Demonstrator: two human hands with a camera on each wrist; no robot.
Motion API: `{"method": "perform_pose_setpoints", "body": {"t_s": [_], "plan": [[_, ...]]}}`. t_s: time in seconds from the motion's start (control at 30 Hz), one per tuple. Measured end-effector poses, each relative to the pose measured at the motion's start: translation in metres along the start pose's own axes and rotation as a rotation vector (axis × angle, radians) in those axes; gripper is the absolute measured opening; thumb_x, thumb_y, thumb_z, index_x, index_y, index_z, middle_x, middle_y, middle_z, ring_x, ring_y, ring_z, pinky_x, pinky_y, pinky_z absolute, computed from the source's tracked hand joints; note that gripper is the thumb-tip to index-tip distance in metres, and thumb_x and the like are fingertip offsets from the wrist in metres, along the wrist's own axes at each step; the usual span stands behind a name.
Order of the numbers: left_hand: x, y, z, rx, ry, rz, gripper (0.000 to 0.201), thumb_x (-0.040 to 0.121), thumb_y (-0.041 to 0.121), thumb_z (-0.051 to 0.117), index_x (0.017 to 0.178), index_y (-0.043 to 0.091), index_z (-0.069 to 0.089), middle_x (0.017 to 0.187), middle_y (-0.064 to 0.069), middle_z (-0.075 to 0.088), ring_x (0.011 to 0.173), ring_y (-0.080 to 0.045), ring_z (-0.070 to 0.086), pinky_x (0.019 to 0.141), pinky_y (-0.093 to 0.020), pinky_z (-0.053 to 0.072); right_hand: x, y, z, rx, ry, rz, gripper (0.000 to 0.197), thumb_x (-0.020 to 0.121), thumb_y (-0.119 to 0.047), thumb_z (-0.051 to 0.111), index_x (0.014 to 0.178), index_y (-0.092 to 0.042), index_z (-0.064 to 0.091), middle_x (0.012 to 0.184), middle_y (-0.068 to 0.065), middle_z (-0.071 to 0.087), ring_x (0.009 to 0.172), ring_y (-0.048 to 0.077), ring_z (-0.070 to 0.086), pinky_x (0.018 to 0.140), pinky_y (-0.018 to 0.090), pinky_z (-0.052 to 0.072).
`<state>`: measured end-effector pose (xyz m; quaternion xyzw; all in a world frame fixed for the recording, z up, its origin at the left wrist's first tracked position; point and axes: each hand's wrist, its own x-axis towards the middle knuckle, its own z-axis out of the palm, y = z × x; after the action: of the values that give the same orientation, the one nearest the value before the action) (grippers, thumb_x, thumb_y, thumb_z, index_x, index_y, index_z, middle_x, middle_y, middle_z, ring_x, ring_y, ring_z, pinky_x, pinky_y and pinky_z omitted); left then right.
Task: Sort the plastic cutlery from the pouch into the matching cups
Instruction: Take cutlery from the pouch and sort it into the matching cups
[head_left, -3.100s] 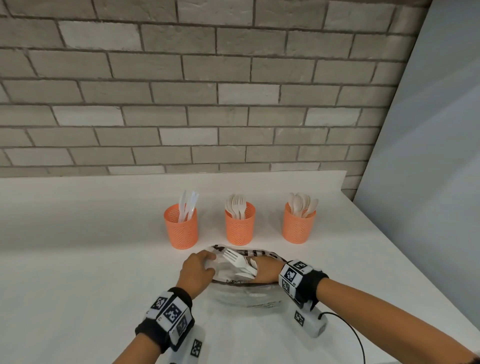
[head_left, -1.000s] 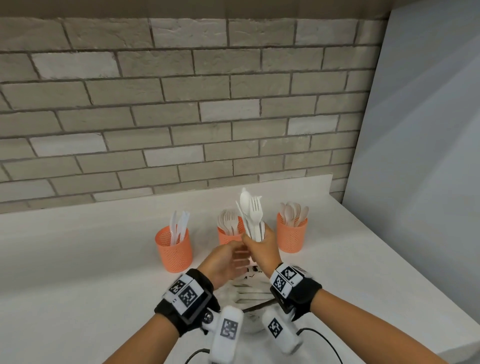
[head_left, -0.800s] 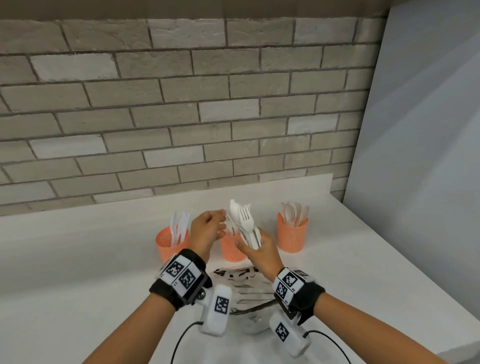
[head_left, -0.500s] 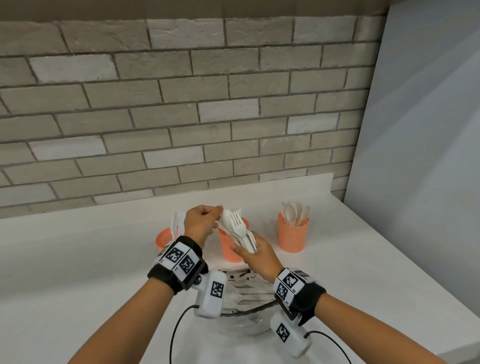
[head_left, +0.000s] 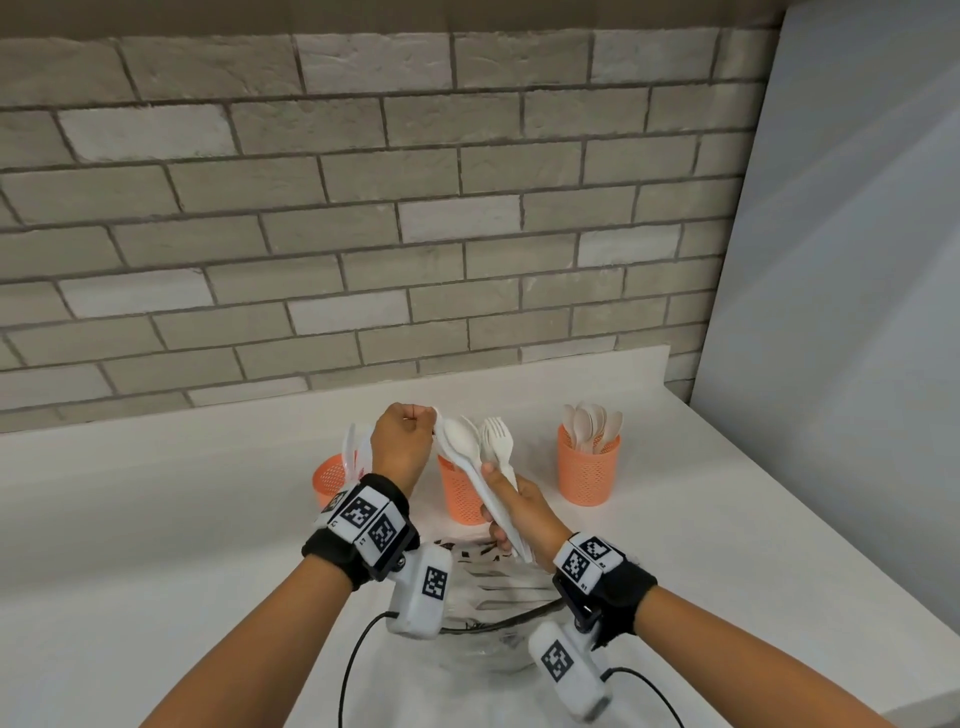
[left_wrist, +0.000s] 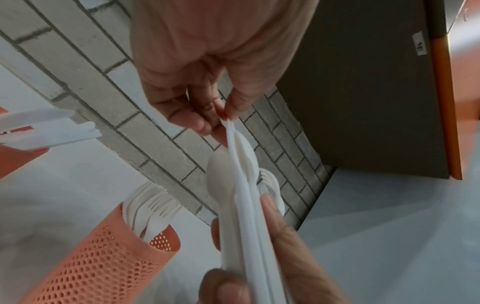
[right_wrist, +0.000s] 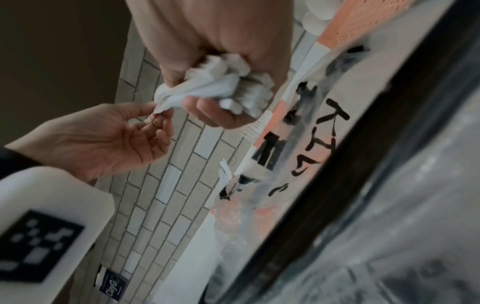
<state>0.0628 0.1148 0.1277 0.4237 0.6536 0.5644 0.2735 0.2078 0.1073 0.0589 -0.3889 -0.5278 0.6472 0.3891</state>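
Right hand: clamp the cutlery bundle firmly.
Left hand: pinching, probably a knife; draw it straight out.

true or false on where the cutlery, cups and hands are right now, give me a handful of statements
1. The right hand grips a bundle of cutlery by the handles. True.
2. The left hand rests flat on the counter. False: it is raised and pinches the tip of one piece in the bundle.
3. The right cup holds spoons. True.
4. The pouch stands behind the cups. False: it lies in front of them, below the hands.
5. The middle cup is empty. False: it holds forks.
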Motion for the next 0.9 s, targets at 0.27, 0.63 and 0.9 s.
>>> {"method": "perform_pose_setpoints", "body": {"t_s": [0.27, 0.63, 0.9], "plan": [[-0.012, -0.008, 0.004, -0.085, -0.144, -0.036, 0.019, 0.09, 0.004, 0.055, 0.108, 0.0, 0.058, 0.089, -0.012, 0.063, 0.067, -0.013, 0.061, 0.047, -0.011, 0.05, 0.001, 0.003, 0.003, -0.041, 0.082, -0.073, 0.029, 0.095, -0.042, 0.045, 0.086, -0.015, 0.054, 0.06, 0.005, 0.05, 0.036, 0.01, 0.045, 0.034, 0.018, 0.036], [-0.009, -0.015, 0.001, -0.039, -0.218, -0.064, 0.023, 0.089, 0.004, 0.057, 0.111, -0.001, 0.054, 0.096, -0.019, 0.065, 0.07, -0.018, 0.065, 0.06, -0.022, 0.057, 0.009, 0.003, 0.006, -0.053, 0.091, -0.054, 0.028, 0.094, -0.042, 0.046, 0.083, -0.018, 0.056, 0.056, 0.004, 0.05, 0.037, 0.012, 0.047, 0.037, 0.021, 0.04], [0.021, 0.001, -0.029, -0.146, -0.081, -0.026, 0.013, 0.093, 0.009, 0.053, 0.079, 0.01, 0.054, 0.083, -0.013, 0.066, 0.045, -0.003, 0.063, 0.06, -0.021, 0.057, 0.02, -0.005, 0.001, -0.08, 0.122, -0.016, 0.029, 0.095, -0.04, 0.045, 0.09, -0.014, 0.056, 0.055, 0.001, 0.045, 0.034, 0.006, 0.041, 0.035, 0.019, 0.036]]}}
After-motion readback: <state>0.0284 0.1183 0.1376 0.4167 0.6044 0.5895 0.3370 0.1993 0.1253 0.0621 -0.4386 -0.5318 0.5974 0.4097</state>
